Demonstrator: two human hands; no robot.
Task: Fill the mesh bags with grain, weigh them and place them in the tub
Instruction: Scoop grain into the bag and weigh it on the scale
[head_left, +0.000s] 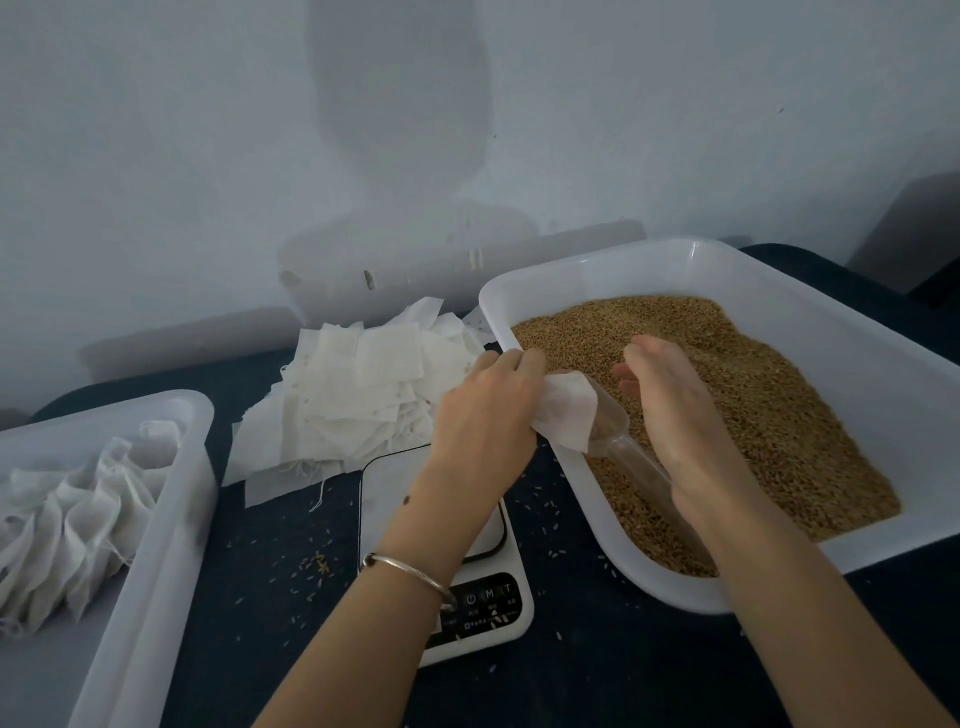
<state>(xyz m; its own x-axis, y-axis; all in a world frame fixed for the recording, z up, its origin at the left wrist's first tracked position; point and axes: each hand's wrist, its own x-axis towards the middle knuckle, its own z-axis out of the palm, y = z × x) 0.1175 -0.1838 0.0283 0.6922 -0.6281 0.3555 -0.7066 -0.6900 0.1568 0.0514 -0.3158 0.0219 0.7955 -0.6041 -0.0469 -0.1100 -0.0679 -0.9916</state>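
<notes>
Grain (737, 415) pours cleanly if our left hand (485, 410) pinches the mesh bag (566, 415) mouth wide while our right hand (675, 415), gripping the clear scoop (618, 436), tips slowly.

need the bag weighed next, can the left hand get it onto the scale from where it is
Probably yes. The left hand holds the bag just above and beside the scale, whose plate looks bare; only the scoop in the bag's mouth must come out first.

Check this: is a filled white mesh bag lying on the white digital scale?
No. The scale platform holds no bag; the left hand holds one above it.
</notes>
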